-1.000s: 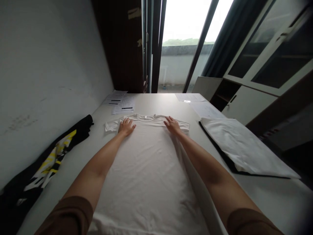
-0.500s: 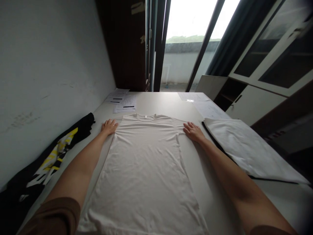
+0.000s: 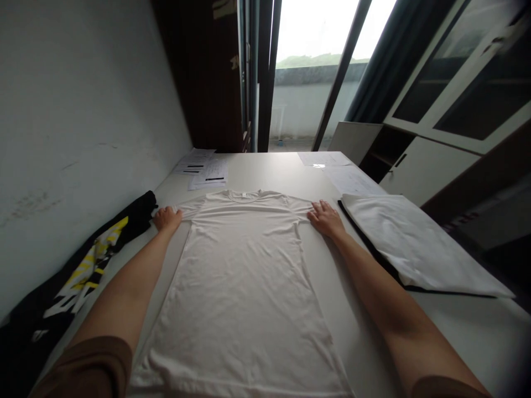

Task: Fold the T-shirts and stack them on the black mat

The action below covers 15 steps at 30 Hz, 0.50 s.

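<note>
A white T-shirt [image 3: 243, 276] lies flat on the white table [image 3: 274, 168], collar toward the far end. My left hand [image 3: 166, 217] rests on the end of the shirt's left sleeve, fingers curled. My right hand [image 3: 326, 218] lies palm down on the end of the right sleeve, fingers spread. Both arms stretch out along the shirt's sides.
A black garment with yellow and white print [image 3: 78, 276] lies along the wall at the left. A folded white cloth on a dark board [image 3: 415, 246] sits at the right. Papers [image 3: 205, 168] and sheets [image 3: 332, 166] lie at the table's far end, before a glass door.
My hands slid outward from the shirt's shoulders near the collar to the sleeve ends, and the sleeves and body now lie spread flatter.
</note>
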Each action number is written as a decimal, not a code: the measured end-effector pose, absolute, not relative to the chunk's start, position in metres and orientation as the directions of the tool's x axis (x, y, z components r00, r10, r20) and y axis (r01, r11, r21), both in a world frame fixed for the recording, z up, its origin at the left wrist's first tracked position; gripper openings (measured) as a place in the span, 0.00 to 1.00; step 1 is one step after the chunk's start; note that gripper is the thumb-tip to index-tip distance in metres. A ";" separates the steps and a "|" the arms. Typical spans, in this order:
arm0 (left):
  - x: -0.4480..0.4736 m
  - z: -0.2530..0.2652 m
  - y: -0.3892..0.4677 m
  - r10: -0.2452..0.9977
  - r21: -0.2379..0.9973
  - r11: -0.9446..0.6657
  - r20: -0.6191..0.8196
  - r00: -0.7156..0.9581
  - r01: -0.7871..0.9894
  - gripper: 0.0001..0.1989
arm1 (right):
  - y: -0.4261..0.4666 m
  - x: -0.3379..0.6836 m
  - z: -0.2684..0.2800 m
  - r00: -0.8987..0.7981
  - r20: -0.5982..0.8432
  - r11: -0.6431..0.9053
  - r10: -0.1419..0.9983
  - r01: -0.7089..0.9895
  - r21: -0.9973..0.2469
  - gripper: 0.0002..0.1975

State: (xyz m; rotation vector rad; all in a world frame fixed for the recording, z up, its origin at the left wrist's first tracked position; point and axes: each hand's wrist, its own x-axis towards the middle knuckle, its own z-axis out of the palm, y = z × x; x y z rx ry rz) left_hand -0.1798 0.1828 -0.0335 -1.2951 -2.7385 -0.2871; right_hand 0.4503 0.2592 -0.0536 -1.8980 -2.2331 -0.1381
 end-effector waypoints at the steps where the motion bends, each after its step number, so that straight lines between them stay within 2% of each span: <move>1: -0.176 -0.034 0.180 0.752 0.125 0.619 0.189 -0.631 0.775 0.28 | 0.256 0.449 -0.052 -0.117 0.271 0.140 0.955 0.988 -0.068 0.32; 4: -0.164 -0.035 0.170 0.735 0.118 0.613 0.275 -0.619 0.781 0.29 | 0.246 0.447 -0.049 0.004 0.342 0.033 0.940 0.994 -0.103 0.33; 8: -0.156 -0.032 0.164 0.718 0.122 0.633 0.278 -0.638 0.765 0.28 | 0.237 0.443 -0.046 0.105 0.294 -0.078 0.950 0.991 -0.105 0.33; 12: -0.158 -0.028 0.168 0.742 0.154 0.620 0.203 -0.639 0.769 0.19 | 0.232 0.432 -0.043 0.083 0.270 -0.059 0.959 0.994 -0.097 0.22; 15: -0.160 -0.024 0.173 0.734 0.185 0.631 0.172 -0.657 0.753 0.19 | 0.231 0.425 -0.041 0.048 0.283 -0.016 0.958 0.993 -0.114 0.14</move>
